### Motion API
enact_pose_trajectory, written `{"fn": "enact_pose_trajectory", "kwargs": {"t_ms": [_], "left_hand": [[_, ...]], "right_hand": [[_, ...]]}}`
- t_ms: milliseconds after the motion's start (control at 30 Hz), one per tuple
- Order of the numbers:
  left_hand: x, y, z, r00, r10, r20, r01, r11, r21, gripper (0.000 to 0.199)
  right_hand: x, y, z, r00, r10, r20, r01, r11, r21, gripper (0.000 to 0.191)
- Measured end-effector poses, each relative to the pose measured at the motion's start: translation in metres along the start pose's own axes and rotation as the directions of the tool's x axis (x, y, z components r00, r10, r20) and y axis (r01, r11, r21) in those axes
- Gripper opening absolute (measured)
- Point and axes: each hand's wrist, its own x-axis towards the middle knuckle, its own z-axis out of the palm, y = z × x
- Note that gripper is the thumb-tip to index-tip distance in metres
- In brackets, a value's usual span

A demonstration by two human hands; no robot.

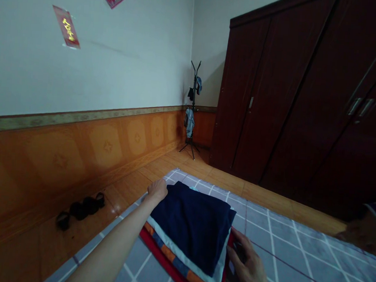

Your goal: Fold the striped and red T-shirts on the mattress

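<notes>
A stack of folded clothes lies on the bed, with a dark navy garment [192, 220] on top. Beneath it show the edges of a pale blue cloth [198, 268], an orange and blue patterned cloth [169, 255] and a red cloth [155, 245]. My left hand [158, 190] is closed at the far left corner of the navy garment; its fingertips are hidden. On the right side of the stack, my right hand [248, 261] has its thumb and forefinger apart, their tips against the red edge.
A grey checked sheet [283, 255] covers the bed. Dark shoes [80, 208] stand on the tiled floor to the left. A coat rack [193, 111] with hanging items is in the far corner. A dark wardrobe [275, 87] lines the right. Something blurred [368, 229] is at the right edge.
</notes>
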Motion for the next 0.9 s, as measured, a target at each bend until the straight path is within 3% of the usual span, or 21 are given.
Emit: {"fn": "enact_pose_trajectory", "kwargs": {"t_ms": [167,400,500,700,767,900], "left_hand": [[-0.021,0.003,-0.009,0.981,0.077,-0.181,-0.086,0.995,-0.044,0.024],[-0.032,0.006,-0.046,0.929,0.057,-0.367,-0.155,0.957,-0.243,0.024],[-0.032,0.006,-0.046,0.943,0.04,-0.332,-0.166,0.917,-0.362,0.017],[-0.049,-0.007,-0.024,0.993,0.065,-0.093,-0.105,0.839,-0.534,0.008],[-0.052,-0.012,-0.026,0.996,0.042,-0.085,-0.083,0.813,-0.576,0.013],[-0.055,-0.015,-0.043,0.984,-0.052,-0.172,-0.079,0.735,-0.673,0.01]], "right_hand": [[0.001,0.002,0.002,0.999,-0.02,-0.033,0.021,0.999,0.028,0.045],[0.001,0.011,0.005,0.996,-0.07,-0.055,0.074,0.995,0.063,0.043],[0.002,0.014,0.006,0.994,-0.083,-0.065,0.088,0.993,0.078,0.04],[0.001,0.011,0.007,0.992,-0.112,-0.061,0.117,0.988,0.098,0.041],[0.001,0.011,0.007,0.99,-0.114,-0.081,0.121,0.989,0.085,0.041],[0.001,0.009,0.006,0.991,-0.116,-0.069,0.121,0.989,0.081,0.042]]}}
